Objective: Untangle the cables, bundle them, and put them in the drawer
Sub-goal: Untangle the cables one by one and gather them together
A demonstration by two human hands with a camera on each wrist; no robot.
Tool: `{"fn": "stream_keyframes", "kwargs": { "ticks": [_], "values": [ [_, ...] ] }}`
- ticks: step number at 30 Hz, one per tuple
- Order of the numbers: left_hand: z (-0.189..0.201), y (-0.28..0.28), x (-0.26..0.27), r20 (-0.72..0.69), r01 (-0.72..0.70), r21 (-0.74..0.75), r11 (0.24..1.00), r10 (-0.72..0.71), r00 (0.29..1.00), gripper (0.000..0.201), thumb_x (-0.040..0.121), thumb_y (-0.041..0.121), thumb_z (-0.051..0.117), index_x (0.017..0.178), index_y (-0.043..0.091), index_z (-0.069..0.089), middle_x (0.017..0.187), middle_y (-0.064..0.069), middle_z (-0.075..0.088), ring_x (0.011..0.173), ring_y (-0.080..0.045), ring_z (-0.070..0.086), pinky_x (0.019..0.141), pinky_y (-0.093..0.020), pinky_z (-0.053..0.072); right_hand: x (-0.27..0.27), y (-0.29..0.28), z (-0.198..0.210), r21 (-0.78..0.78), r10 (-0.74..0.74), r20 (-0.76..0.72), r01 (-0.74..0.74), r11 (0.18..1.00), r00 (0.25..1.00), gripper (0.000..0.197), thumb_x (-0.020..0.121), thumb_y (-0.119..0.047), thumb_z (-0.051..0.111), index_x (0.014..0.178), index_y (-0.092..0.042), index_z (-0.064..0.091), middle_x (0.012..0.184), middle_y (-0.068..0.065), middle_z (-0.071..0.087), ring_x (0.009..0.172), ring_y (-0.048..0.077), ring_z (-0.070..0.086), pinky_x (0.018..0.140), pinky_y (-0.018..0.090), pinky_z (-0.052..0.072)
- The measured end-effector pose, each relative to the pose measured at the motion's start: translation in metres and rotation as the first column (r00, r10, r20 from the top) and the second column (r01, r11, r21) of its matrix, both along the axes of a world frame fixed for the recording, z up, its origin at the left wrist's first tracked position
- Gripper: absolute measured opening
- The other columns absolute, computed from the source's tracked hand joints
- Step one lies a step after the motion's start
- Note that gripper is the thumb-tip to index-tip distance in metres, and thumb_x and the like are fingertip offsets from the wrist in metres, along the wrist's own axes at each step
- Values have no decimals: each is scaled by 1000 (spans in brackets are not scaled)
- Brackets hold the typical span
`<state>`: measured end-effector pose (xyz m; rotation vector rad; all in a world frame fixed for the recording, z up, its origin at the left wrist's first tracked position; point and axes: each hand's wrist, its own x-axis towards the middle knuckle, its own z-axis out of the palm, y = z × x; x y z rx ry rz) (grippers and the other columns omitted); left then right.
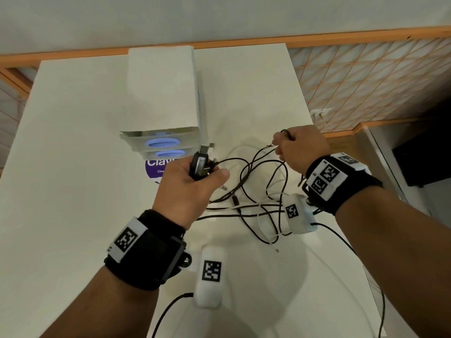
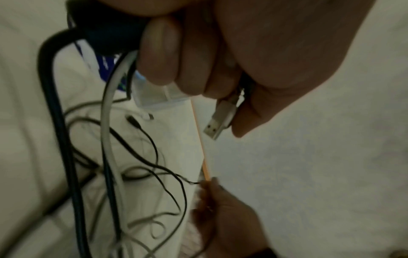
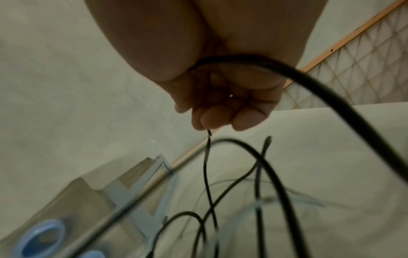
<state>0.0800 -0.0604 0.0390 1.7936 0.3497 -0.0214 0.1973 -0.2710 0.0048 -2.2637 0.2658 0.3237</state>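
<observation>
A tangle of thin black and white cables (image 1: 253,206) hangs and lies between my hands over the white table (image 1: 73,167). My left hand (image 1: 195,179) is lifted and grips a black plug adapter (image 1: 199,164) together with a silver USB plug (image 2: 215,124). My right hand (image 1: 296,147) is raised to the right and pinches a thin black cable (image 3: 207,157) near its end. The small white drawer unit (image 1: 162,93) with blue oval handles (image 1: 162,143) stands behind my left hand, its drawers shut.
A purple round sticker (image 1: 153,168) lies in front of the drawer unit. The table's right edge (image 1: 305,98) borders a latticed floor mat (image 1: 378,81). Wrist-camera leads trail over the near part of the table. A dark box (image 1: 424,162) sits on the floor at right.
</observation>
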Motion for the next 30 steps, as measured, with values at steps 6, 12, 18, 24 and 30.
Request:
{"fn": "stream_keyframes", "kwargs": {
  "ticks": [6, 12, 18, 24, 30],
  "values": [
    [-3, 16, 2, -176, 245, 463, 852, -182, 967, 33, 84, 31, 67, 65, 6, 57, 55, -6, 52, 53, -20, 46, 49, -25, 33, -2, 10, 51, 631, -74, 161, -44, 775, 984, 36, 101, -36, 47, 95, -9, 70, 48, -2, 30, 41, 15, 19, 44, 27, 20],
    [6, 20, 9, -107, 89, 672, 735, -22, 994, 38, 89, 28, 58, 57, 16, 41, 53, 2, 45, 52, -9, 42, 50, -21, 27, -6, -14, 74, 717, -72, 129, -43, 696, 989, 27, 90, -11, 48, 82, -1, 71, 56, 10, 52, 43, 20, 30, 48, 32, 26],
    [-2, 24, 15, 225, -350, 206, 914, 304, 926, 21, 78, 23, 70, 74, 2, 67, 68, -17, 66, 60, -27, 57, 60, -32, 47, -12, -37, 35, -149, 249, -257, -293, 944, 934, 37, 93, 3, 42, 73, -21, 62, 66, -3, 53, 65, 20, 51, 60, 19, 37],
    [9, 26, 17, 178, -391, -449, 803, 509, 842, 30, 82, 14, 67, 52, 18, 64, 37, 5, 33, 31, -13, 21, 45, -21, 19, -20, -36, 16, 3, 58, -354, -61, 998, 933, 23, 83, 0, 48, 88, -3, 70, 45, 0, 51, 44, 18, 38, 45, 24, 29],
    [13, 30, 13, 157, -304, -536, 788, 447, 881, 30, 85, 17, 60, 56, 14, 64, 37, 5, 28, 32, -12, 15, 46, -22, 14, -14, -29, 13, 104, 158, -328, -131, 986, 931, 23, 98, -25, 56, 92, -7, 70, 61, 9, 58, 49, 17, 51, 57, 33, 53]
  ]
}}
